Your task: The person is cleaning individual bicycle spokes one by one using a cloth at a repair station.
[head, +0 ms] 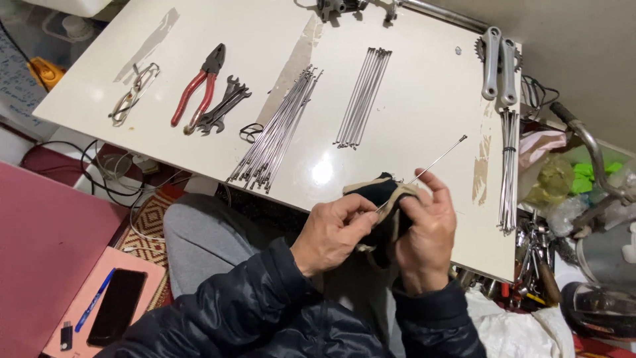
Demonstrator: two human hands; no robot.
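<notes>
Both hands work at the desk's (411, 119) near edge. Left hand (331, 232) fingers pinch a dark rag (379, 192) around one spoke (434, 161); right hand (427, 232) fingers grip the rag too. Spoke's long axis runs up-right, far end free over the desk.

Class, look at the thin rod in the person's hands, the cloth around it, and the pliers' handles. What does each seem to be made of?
Thin rod: looks like bare metal, silvery and glinting, probably steel.
Cloth: soft woven fabric, black with beige edging; it folds and bunches between the left hand and right hand.
Pliers' handles: red coating, likely plastic or rubber, smooth and slightly glossy.
</notes>
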